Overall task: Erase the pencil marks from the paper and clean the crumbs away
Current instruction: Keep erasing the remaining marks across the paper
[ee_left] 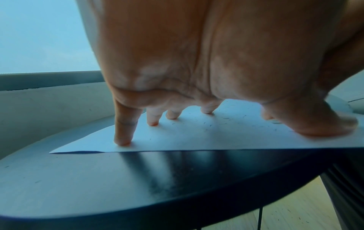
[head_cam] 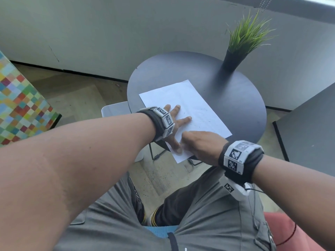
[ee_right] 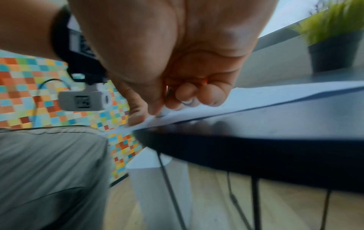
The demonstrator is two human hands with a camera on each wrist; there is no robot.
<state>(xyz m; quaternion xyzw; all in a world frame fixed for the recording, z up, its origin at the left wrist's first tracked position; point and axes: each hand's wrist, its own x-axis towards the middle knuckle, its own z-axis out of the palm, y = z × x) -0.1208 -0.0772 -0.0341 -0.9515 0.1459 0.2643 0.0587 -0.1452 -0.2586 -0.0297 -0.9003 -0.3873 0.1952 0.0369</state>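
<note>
A white paper (head_cam: 181, 95) lies on the round dark table (head_cam: 226, 91), its near corner hanging over the table's edge. Small dark crumbs (head_cam: 204, 116) are scattered on the sheet, also seen as crumbs (ee_left: 226, 119) in the left wrist view. My left hand (head_cam: 176, 122) presses the paper (ee_left: 177, 140) flat with spread, straight fingers (ee_left: 123, 137). My right hand (head_cam: 201, 144) is curled at the paper's near end. In the right wrist view this hand (ee_right: 187, 62) pinches a small whitish eraser (ee_right: 164, 112) against the sheet; most of it is hidden in the fist.
A potted grass plant (head_cam: 233, 58) stands at the table's far right. A white stool (head_cam: 116, 109) sits low at the left of the table. A checkered multicolour block (head_cam: 18, 105) is at far left, and another dark tabletop (head_cam: 308, 133) at right. My knees are below.
</note>
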